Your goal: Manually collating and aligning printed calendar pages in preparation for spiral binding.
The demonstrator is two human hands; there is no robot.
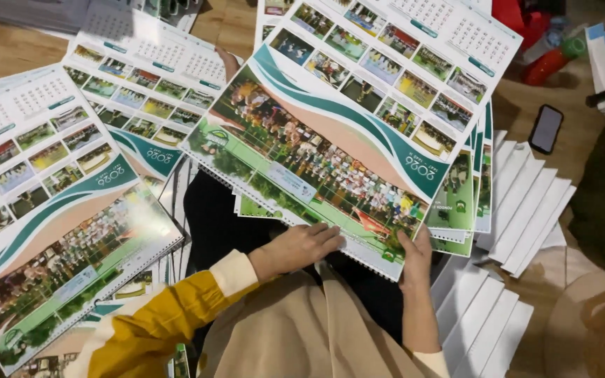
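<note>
A large printed wall calendar sheet point(337, 133), with a group photo, teal wave bands and rows of small pictures, lies tilted across my lap. My left hand point(299, 246) rests flat on its near edge, fingers together on the spiral-bound rim. My right hand point(416, 260) grips the near right corner of the same sheet, thumb on top. Under it lie more identical sheets point(467, 203), fanned at the right. My sleeve is yellow with a cream cuff.
Further calendar stacks lie at the left point(50, 210) and upper left point(145, 87). White paper strips point(526, 210) are fanned at the right on the wooden floor. A dark phone point(546, 129) lies beyond them, and red objects point(540, 56) at the top right.
</note>
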